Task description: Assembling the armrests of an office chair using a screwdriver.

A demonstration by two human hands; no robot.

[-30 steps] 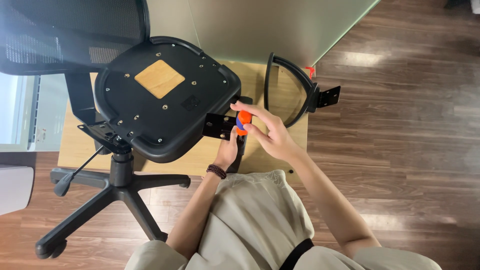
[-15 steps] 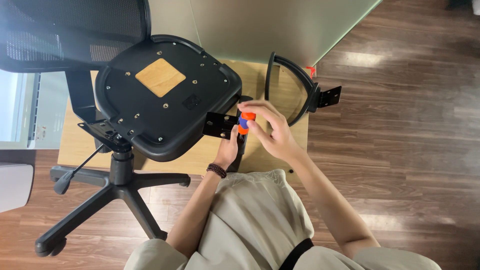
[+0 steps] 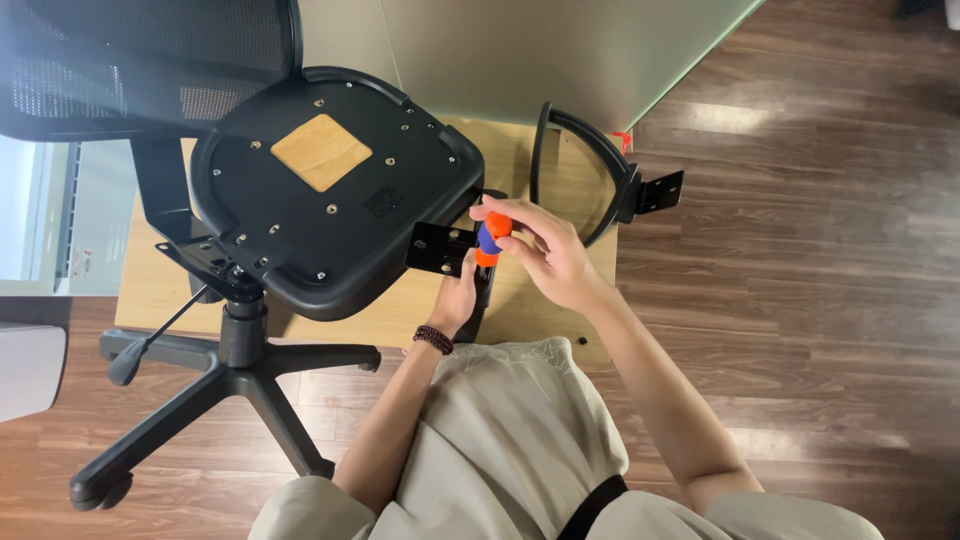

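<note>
At centre frame, I log the right hand [image 3: 545, 262] closed around a stubby screwdriver [image 3: 490, 238] with an orange-and-blue handle; fingers wrap the handle from the 3 o'clock side and the tip points down toward a black mounting plate [image 3: 437, 248]. My reading: the short handle is pinched high so it can be turned in place against the plate

Left hand [image 3: 462, 296] sits just below the plate, at 6 o'clock from the screwdriver. It seems to grip the black armrest stem under the plate, probably to steady it, but the fingers are hidden behind the part, so I cannot tell how firmly it is clenched. A dark bead bracelet [image 3: 433, 339] shows on that wrist

Plate touches the 3 o'clock edge of the upturned chair seat [image 3: 330, 200]. Seat underside faces the camera, with a bare wooden square [image 3: 321, 152] near its middle and small screws dotted around it; this tilt leaves the fixing points reachable from above

At 2 o'clock from the hands, a second armrest [image 3: 590, 170], curved and black with its own bracket, lies apart on a flat sheet of cardboard [image 3: 530, 165]. Star base [image 3: 235, 385] stands at 8 o'clock on the wood floor [image 3: 830, 300]

No containers in view, nothing to record there
</note>
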